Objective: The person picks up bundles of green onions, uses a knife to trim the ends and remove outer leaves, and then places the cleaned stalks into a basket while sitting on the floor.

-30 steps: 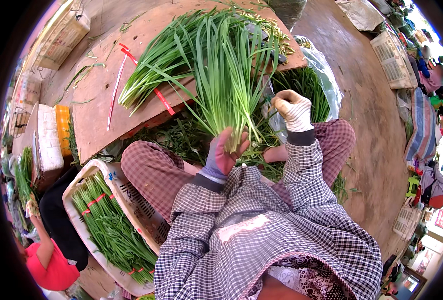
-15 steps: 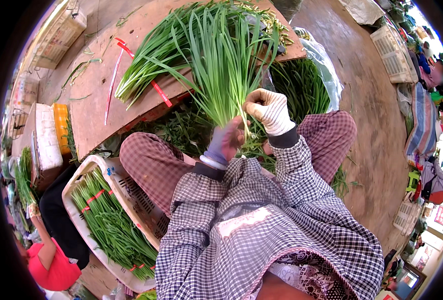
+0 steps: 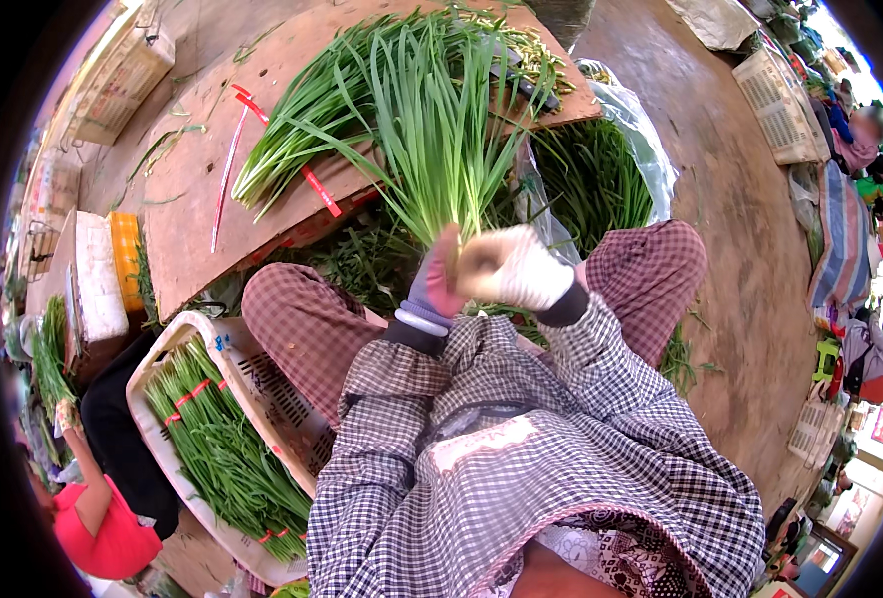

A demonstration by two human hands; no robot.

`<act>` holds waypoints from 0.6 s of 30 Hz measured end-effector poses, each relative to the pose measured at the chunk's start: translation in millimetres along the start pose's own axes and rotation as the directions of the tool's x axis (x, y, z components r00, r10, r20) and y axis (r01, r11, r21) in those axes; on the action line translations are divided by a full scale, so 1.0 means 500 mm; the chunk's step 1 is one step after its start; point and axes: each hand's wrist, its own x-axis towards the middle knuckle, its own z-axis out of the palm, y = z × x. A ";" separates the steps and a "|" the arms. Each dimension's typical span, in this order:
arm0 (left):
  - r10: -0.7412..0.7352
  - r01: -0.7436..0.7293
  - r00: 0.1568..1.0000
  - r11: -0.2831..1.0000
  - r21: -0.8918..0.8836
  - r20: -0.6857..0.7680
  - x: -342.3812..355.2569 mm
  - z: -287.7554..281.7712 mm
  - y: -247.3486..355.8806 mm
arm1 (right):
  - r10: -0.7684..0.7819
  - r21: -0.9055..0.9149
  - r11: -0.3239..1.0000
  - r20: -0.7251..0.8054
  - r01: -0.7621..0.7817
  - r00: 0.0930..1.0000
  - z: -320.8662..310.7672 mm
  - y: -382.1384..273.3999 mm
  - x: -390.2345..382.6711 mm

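Note:
My left hand (image 3: 441, 279), in a purple glove, is closed around the pale stem ends of a bunch of garlic chives (image 3: 436, 149), whose green leaves fan upward over the board. Close beside it, at the stem bases, is my right hand (image 3: 516, 267) in a white glove; its fingers are smeared by motion, and whether they pinch anything is unclear. Behind the held bunch, a loose pile of chives (image 3: 297, 135) lies on the brown board (image 3: 187, 214). Red tape strips (image 3: 320, 189) lie at the board's near edge and left side.
A pale crate (image 3: 217, 334) at my left holds chive bundles tied with red bands. Right of the board, a clear plastic bag (image 3: 651, 130) holds more chives. A dark blade-like thing (image 3: 526, 85) and trimmed stem ends lie on the board. A person in red (image 3: 107, 528) works at far left.
My right hand has swung inward and slightly down to the stem bases beside my left hand. My left hand keeps its hold, with its thumb side turned more toward the right hand.

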 end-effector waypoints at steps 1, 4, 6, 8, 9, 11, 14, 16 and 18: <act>0.017 -0.013 0.999 0.997 0.076 -0.045 -0.005 0.016 -0.002 | -0.035 -0.063 0.997 0.147 0.045 0.989 0.018 -0.001 -0.012; -0.093 0.090 0.995 0.993 0.074 0.044 0.004 0.002 0.024 | 0.031 0.049 0.997 0.416 -0.056 0.909 0.089 -0.015 -0.055; -0.063 0.058 0.996 0.994 0.097 0.056 0.015 -0.006 0.021 | 0.060 0.120 0.983 0.490 -0.136 0.870 0.123 0.007 -0.094; -0.064 0.058 0.996 0.992 0.109 0.054 0.013 -0.006 0.025 | 0.070 0.076 0.991 0.416 -0.112 0.907 0.105 0.023 -0.121; -0.064 0.057 0.997 0.992 0.116 0.054 0.013 -0.004 0.027 | 0.114 0.041 0.989 0.378 -0.140 0.919 0.084 0.030 -0.134; -0.041 0.029 0.996 0.990 0.137 0.082 0.013 -0.011 0.027 | 0.285 -0.200 0.952 0.296 -0.233 0.912 0.027 0.071 -0.156; -0.042 0.040 0.998 0.997 0.059 0.039 0.010 0.019 0.021 | 0.553 -0.692 0.664 0.199 -0.284 0.809 -0.022 0.127 -0.157; -0.021 0.018 0.999 0.994 0.107 0.028 0.009 0.016 0.018 | 0.438 -0.674 0.693 0.112 -0.256 0.892 -0.025 0.130 -0.166; 0.014 -0.018 1.000 0.985 0.172 0.026 0.007 0.018 0.018 | 0.101 -0.589 0.805 0.026 -0.066 0.995 0.007 0.141 -0.145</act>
